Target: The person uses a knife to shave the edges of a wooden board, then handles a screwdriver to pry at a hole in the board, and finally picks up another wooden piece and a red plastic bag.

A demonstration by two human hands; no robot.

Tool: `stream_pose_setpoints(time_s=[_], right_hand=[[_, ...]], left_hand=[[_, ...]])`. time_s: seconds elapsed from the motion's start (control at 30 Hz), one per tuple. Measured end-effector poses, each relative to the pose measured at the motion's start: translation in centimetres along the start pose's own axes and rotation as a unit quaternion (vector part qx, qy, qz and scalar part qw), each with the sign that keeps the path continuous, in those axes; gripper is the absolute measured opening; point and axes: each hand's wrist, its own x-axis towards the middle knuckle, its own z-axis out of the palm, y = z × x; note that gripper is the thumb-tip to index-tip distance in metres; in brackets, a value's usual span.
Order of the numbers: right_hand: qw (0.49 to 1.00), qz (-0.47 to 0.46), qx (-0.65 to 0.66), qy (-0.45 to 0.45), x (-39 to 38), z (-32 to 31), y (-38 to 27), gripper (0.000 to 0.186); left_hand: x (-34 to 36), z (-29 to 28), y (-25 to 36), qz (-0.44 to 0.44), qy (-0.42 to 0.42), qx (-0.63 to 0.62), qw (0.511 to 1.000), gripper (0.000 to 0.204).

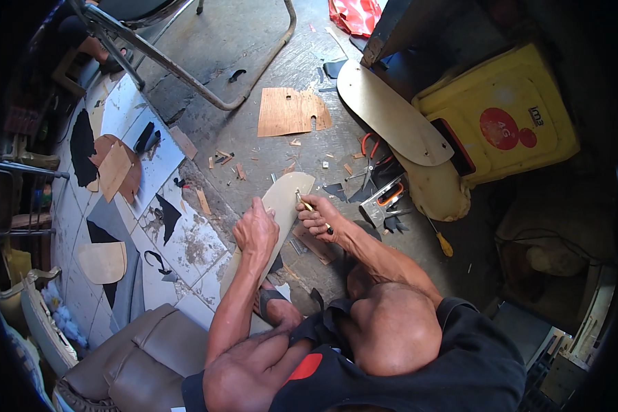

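Observation:
A pale, round-ended board (290, 196) slants up in front of me, its lower part hidden behind my left forearm. My left hand (255, 228) is closed at the board's left edge, fingers curled against it. In my right hand (316, 217) is a slim tool (308, 205) with a yellowish shaft and a dark end. Its tip meets the board near the rounded end, by a small mark or hole; I cannot make out its exact kind. Right of that hand lie a staple gun (383, 200) and red-handled pliers (369, 156).
Another long rounded board (391, 113) leans by a yellow plastic container (508, 117). A yellow-handled screwdriver (444, 243) lies at right. Ahead are a wood-grain sheet (288, 111) and a metal chair frame (185, 77). Scraps litter the white tiles (193, 250); a brown cushion (147, 357) sits lower left.

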Motion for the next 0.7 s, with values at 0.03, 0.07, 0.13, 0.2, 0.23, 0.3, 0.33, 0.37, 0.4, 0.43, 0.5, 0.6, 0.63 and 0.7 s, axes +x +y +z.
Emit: stream_pose_setpoints(time_s=[0.03, 0.07, 0.13, 0.2, 0.23, 0.3, 0.33, 0.37, 0.4, 0.43, 0.5, 0.6, 0.63, 0.7], right_hand=[[0.998, -0.014, -0.027, 0.056, -0.1, -0.1, 0.1, 0.025], [0.992, -0.029, -0.056, 0.109, -0.1, 0.3, -0.1, 0.024], [0.974, -0.054, -0.142, 0.169, -0.1, 1.5, 0.1, 0.025], [0.947, -0.068, -0.257, 0.183, -0.6, 2.9, 0.9, 0.026], [0.94, -0.074, -0.266, 0.198, -0.7, 2.7, 0.9, 0.026], [0.927, -0.084, -0.285, 0.227, -0.8, 2.4, 0.4, 0.027], [0.93, -0.077, -0.283, 0.221, -1.3, 2.1, 0.1, 0.026], [0.924, -0.079, -0.293, 0.234, -1.7, 1.7, -0.1, 0.026], [0.921, -0.074, -0.309, 0.223, -0.7, 2.5, 0.1, 0.025], [0.916, -0.075, -0.322, 0.228, -0.6, 2.6, 0.0, 0.025], [0.916, -0.067, -0.324, 0.228, -0.6, 2.6, 0.0, 0.023], [0.923, -0.047, -0.311, 0.222, -0.4, 1.6, -0.9, 0.022], [0.908, -0.037, -0.344, 0.237, -0.3, 1.5, -1.2, 0.022], [0.873, -0.017, -0.41, 0.264, 0.0, 1.5, -1.7, 0.022]], left_hand=[[0.4, 0.2, -0.3, -0.005, -0.006, 0.001, 1.0, 0.031], [0.9, 0.2, -0.5, -0.009, -0.008, 0.002, 1.0, 0.031], [0.9, 0.0, -1.1, -0.018, -0.013, 0.008, 1.0, 0.032], [1.0, -0.2, -1.4, -0.024, -0.004, 0.006, 1.0, 0.033], [1.0, 0.1, -1.1, -0.016, -0.001, -0.002, 1.0, 0.034], [1.0, 0.4, -0.6, -0.006, -0.004, -0.008, 1.0, 0.034], [1.1, 0.6, -0.2, -0.003, -0.011, -0.008, 1.0, 0.034], [1.0, 0.9, 0.1, 0.0, -0.018, -0.007, 1.0, 0.033], [0.6, -0.1, -0.6, -0.01, -0.006, 0.004, 1.0, 0.033], [0.5, -0.2, -0.5, -0.007, -0.002, 0.006, 1.0, 0.033], [0.5, -0.3, -1.0, -0.003, 0.006, 0.013, 1.0, 0.033], [0.4, 0.4, -0.7, 0.009, 0.009, 0.01, 1.0, 0.032], [0.4, 0.4, -0.6, 0.011, 0.01, 0.009, 1.0, 0.032], [0.2, 0.5, -0.5, 0.014, 0.011, 0.011, 1.0, 0.032]])
